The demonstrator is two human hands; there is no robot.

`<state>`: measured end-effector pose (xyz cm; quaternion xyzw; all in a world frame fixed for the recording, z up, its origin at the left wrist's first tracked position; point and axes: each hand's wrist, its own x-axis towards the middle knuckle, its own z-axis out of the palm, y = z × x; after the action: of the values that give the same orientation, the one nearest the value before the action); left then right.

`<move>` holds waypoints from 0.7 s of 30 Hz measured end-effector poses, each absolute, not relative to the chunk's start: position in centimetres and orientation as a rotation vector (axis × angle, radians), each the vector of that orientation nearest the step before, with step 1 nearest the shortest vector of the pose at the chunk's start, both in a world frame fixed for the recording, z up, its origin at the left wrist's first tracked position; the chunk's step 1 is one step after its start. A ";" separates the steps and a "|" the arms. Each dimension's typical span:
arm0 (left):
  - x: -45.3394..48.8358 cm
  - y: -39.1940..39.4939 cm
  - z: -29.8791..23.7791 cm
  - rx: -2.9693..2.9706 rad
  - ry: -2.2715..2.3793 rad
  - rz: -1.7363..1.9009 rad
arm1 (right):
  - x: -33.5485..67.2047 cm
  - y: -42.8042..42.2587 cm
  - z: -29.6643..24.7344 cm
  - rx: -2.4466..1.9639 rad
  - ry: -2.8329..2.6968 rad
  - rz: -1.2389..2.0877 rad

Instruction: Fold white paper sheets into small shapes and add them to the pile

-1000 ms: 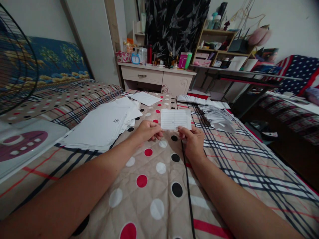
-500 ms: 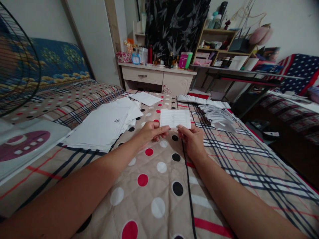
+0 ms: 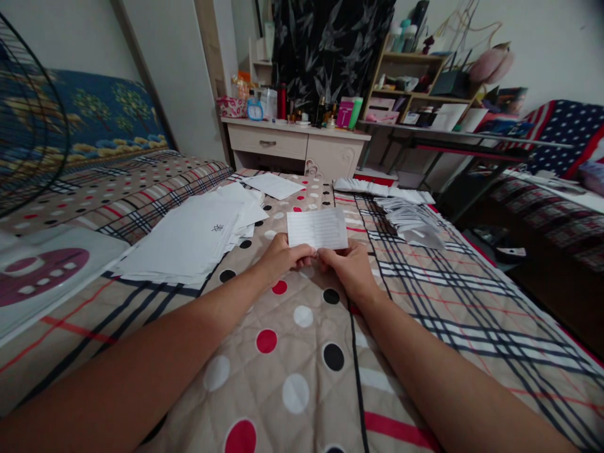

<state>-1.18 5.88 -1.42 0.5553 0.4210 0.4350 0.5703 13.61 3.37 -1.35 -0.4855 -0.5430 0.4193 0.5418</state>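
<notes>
A small lined white paper slip [image 3: 318, 228] stands up above the quilted bedspread [image 3: 302, 352]. My left hand [image 3: 282, 258] pinches its lower left edge and my right hand [image 3: 346, 265] pinches its lower middle edge; the fingertips of both hands nearly touch. A loose stack of white sheets [image 3: 189, 236] lies to the left of my hands, one with a dark printed character. A fanned pile of small folded slips [image 3: 409, 219] lies to the right, further back.
A white and purple fan base [image 3: 42, 274] and its wire guard [image 3: 28, 119] are at the left. A dresser [image 3: 295, 141] with bottles, a shelf [image 3: 415, 82] and a dark table stand beyond the bed. More white papers [image 3: 274, 185] lie at the far edge.
Both hands have drawn closer together along the slip's lower edge, and the slip has shifted slightly left and tilted.
</notes>
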 end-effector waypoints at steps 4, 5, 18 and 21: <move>-1.5 6.0 -1.3 1.351 1.038 1.041 | 13.8 3.7 -1.5 -1.229 -1.333 0.875; -1.6 6.0 -1.3 1.346 1.039 1.045 | 14.0 3.8 -1.6 -1.238 -1.333 0.847; -2.2 6.7 -1.7 1.285 1.023 1.035 | 14.6 3.9 -1.6 -1.243 -1.146 0.757; -2.2 6.8 -1.8 1.251 0.990 1.034 | 14.7 3.9 -1.8 -1.224 -1.138 0.768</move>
<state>-2.25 6.81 -1.78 0.5355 0.4236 0.4427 0.5813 14.67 3.85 -1.77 -0.5294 -0.4920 0.3322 0.6060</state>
